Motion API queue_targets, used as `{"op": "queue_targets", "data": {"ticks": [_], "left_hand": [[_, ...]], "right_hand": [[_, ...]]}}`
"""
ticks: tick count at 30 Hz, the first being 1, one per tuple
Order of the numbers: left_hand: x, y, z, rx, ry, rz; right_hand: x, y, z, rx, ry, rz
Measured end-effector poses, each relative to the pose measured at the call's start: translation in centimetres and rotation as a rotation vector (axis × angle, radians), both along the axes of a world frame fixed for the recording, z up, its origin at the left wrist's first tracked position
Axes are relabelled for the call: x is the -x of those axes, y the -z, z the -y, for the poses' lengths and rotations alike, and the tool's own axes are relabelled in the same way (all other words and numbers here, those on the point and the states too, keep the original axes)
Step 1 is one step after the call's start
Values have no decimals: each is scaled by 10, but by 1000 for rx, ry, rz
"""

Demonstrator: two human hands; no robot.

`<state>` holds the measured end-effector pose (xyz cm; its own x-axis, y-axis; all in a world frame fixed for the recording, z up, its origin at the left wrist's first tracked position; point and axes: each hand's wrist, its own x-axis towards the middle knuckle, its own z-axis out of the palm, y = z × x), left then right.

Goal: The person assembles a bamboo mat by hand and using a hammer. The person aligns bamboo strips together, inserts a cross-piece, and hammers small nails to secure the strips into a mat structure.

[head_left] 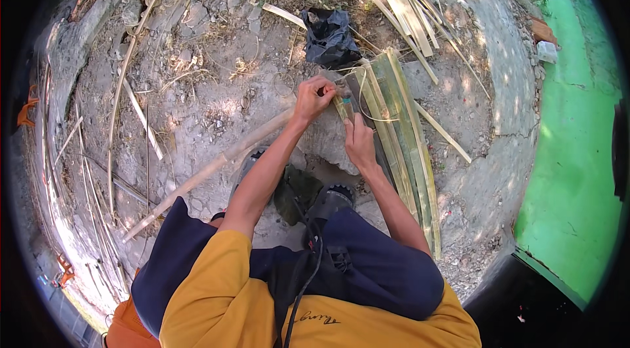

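My left hand (311, 99) is closed in a pinch at the far end of a row of split bamboo slats (401, 118). What its fingertips grip is too small to make out. Just to its right and nearer to me, my right hand (360, 143) has its fingers closed on the row's leftmost bamboo slat (342, 106), which has a small blue-green mark. Side by side, the slats run from my hands back toward my right knee. A thin pale strip curves in a loop over them.
A crumpled black plastic bag (328, 38) lies just beyond my hands. Long bamboo strips (401, 7) are piled farther off. One long pole (209, 174) passes under my left forearm. Dark green cloth (294, 196) lies between my shoes. At right is a bright green surface (558, 151).
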<state>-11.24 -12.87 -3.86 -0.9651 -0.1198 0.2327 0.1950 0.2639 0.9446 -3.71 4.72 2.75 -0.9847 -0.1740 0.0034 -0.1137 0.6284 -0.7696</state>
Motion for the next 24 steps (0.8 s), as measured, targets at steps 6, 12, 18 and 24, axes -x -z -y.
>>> {"op": "queue_targets", "data": {"ticks": [6,12,18,24], "left_hand": [[-2,-3,0,-18,4,27],[0,3,2,32,13,40],[-3,0,-1,-12,9,74],[-3,-6,-1,20,12,2]], "right_hand": [[-1,-19,8,64,27,-36],[1,-7,4,-73,3,68],[3,-4,0,-27,-20,18],[5,-33,11,128,60,-65]]}}
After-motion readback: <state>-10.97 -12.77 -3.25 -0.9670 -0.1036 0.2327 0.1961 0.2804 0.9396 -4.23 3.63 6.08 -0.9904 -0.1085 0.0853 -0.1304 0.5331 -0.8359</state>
